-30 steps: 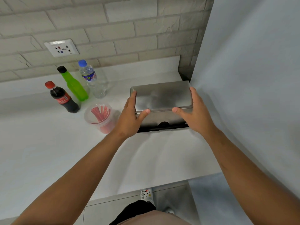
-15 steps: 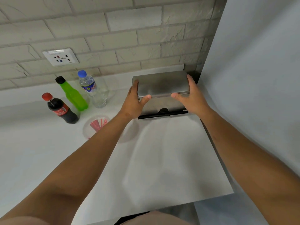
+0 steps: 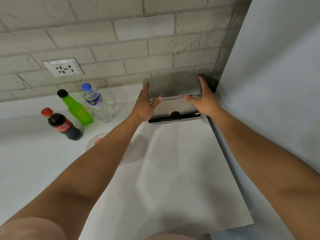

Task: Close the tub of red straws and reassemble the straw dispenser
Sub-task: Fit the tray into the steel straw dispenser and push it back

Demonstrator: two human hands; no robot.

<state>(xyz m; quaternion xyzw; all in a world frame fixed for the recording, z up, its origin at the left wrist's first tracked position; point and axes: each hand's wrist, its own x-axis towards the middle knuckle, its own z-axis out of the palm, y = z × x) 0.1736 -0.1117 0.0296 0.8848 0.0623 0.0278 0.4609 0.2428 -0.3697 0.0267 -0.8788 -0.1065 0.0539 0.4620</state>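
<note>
The steel straw dispenser [image 3: 173, 87] stands on the white counter [image 3: 169, 161] at the back right, near the brick wall and the grey side panel. Its lid sits on top; a black bar runs along its front base. My left hand [image 3: 147, 104] grips the dispenser's left end, thumb across the front edge. My right hand [image 3: 202, 99] grips the right end the same way. The clear tub of red straws [image 3: 97, 140] stands to the left and is mostly hidden behind my left forearm.
Three bottles stand at the back left: a cola bottle [image 3: 60, 124], a green bottle [image 3: 74, 108] and a water bottle [image 3: 97, 101]. A wall socket [image 3: 63, 67] sits above them. The grey panel [image 3: 277, 84] bounds the counter's right side.
Both hands have pushed the dispenser away from me toward the back wall corner. My left forearm now covers most of the straw tub.
</note>
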